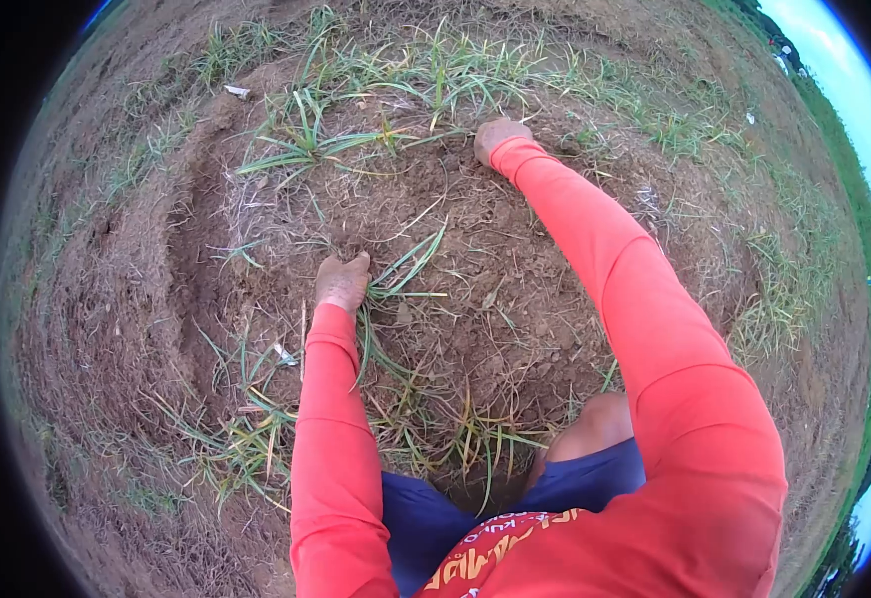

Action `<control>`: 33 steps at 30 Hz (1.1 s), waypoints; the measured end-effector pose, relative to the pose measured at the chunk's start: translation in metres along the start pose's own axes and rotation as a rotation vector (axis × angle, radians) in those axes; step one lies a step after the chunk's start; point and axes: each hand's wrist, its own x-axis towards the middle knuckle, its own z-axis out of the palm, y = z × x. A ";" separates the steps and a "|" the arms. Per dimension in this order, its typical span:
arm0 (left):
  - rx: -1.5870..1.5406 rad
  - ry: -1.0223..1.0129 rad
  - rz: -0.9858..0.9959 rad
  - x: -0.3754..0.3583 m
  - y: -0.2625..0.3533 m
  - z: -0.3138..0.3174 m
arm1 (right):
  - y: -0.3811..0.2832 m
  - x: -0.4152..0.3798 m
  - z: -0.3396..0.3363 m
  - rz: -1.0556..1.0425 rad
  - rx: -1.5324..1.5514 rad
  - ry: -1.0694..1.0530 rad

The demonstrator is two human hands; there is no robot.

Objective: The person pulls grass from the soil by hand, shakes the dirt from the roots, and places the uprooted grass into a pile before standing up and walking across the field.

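Note:
My left hand (344,281), smeared with soil, is closed around a tuft of long-leaved grass (411,267). Its green blades stick out to the right of the fist and hang down along the wrist. Farther forward, my right hand (502,138) reaches down to the ground with its fingers curled, at the near edge of a band of green grass (440,80). What those fingers grip, if anything, is hidden by the back of the hand. Between the hands lies loose brown soil (485,249) with dry stalks in it.
A spreading green clump (306,145) grows ahead on the left. Pulled-looking, partly yellowed tufts (246,448) lie near my left forearm, with others (475,434) before my knees. A shallow furrow (184,269) runs along the left, and pale scraps (238,92) lie about.

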 end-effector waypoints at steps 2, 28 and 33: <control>0.070 0.029 0.020 0.015 -0.011 0.006 | 0.000 0.006 -0.006 0.041 0.037 0.017; -0.578 -0.119 -0.005 -0.030 0.031 -0.028 | 0.042 -0.037 -0.036 -0.092 0.689 0.114; -0.714 -0.256 -0.030 -0.050 0.045 -0.037 | 0.005 -0.128 -0.059 -0.193 1.339 -0.012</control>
